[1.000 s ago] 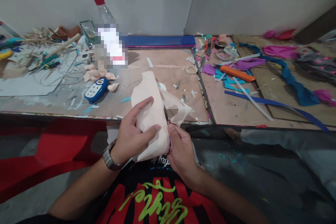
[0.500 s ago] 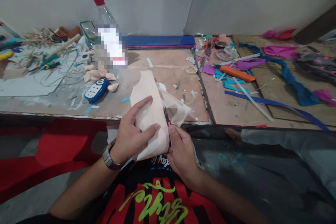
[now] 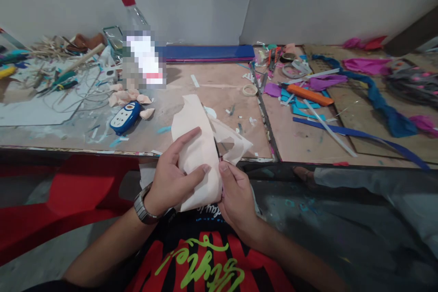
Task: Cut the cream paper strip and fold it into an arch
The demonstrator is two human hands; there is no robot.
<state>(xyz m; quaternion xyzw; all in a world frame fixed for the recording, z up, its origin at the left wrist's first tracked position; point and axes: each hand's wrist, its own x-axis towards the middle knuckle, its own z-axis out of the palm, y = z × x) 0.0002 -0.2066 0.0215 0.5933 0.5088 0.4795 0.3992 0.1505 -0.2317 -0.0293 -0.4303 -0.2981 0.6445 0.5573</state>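
A: What's the biggest thing there, going by the pale sheet (image 3: 196, 155)?

B: The worktable (image 3: 178, 114). It runs beyond the pale sheet and out to both sides; the sheet itself is held across its front edge, tilted, its lower end over the person's shirt (image 3: 212, 260).

A: Next down?

B: A red chair (image 3: 85, 187), left of the sheet and below the table's level. Then the brown cardboard (image 3: 369, 137), well off to the right, and a long blue slab (image 3: 205, 53) beyond the sheet, by the wall.

A: And the bottle (image 3: 137, 13)?

B: Beyond the sheet and to its left, red-capped, its lower part blurred out.

A: What about the hands?

B: The left hand (image 3: 174, 180) grips the sheet from its left side. Thumb and forefinger lie apart on the upper face; the other fingers are mostly hidden. The right hand (image 3: 237, 198) is at the sheet's right edge, thumb and fingers closed on the scissors (image 3: 216, 147).

A: Are the blades open?

B: I can't tell; the sheet hides most of them.

A: Smaller still?

B: An orange cutter (image 3: 310, 95) right of the sheet, a blue-and-white socket block (image 3: 125, 117) left of it, and a tape roll (image 3: 249, 90) beyond it to the right.
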